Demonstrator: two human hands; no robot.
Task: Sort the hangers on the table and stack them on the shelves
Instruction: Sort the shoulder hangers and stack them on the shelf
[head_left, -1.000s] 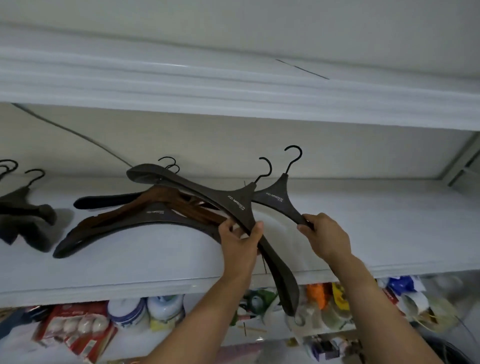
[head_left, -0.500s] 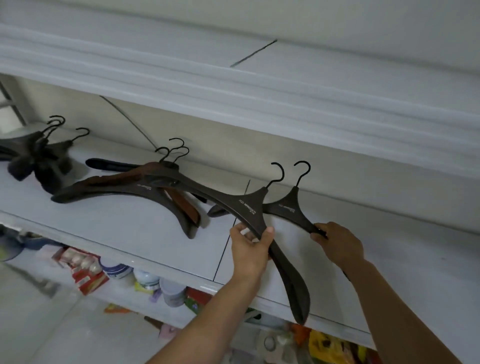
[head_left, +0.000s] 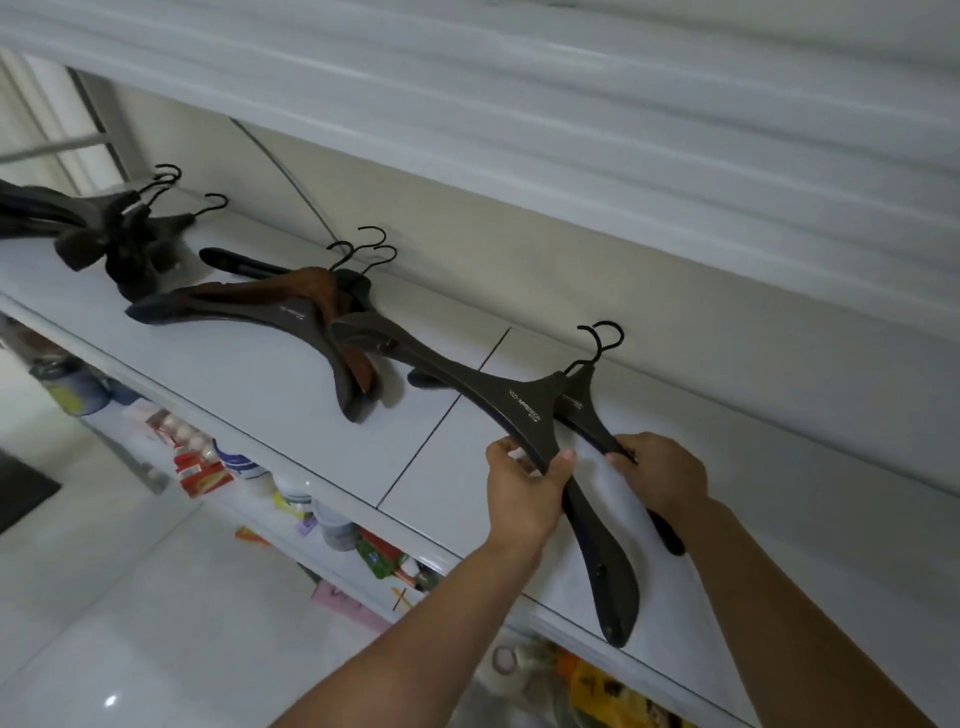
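Note:
Two dark hangers lie on the white shelf (head_left: 291, 410), hooks toward the back wall. My left hand (head_left: 527, 483) pinches the front dark hanger (head_left: 519, 405) just below its centre; its lower arm reaches the shelf's front edge. My right hand (head_left: 660, 470) grips the arm of the second dark hanger (head_left: 579, 408), which lies partly under the first. To the left sits a pile of dark and brown hangers (head_left: 291, 306). A further dark pile (head_left: 114, 234) lies at the shelf's left end.
An upper shelf (head_left: 571, 104) overhangs closely above. Below the hanger shelf, a lower shelf holds bottles and packets (head_left: 244, 467). A thin cable (head_left: 291, 176) runs down the back wall. White tiled floor (head_left: 130, 597) lies at the lower left.
The view has swung right and closer. Both hands slid the two hangers rightward, away from the brown pile; their hooks now overlap near the back wall. Both grips are unchanged.

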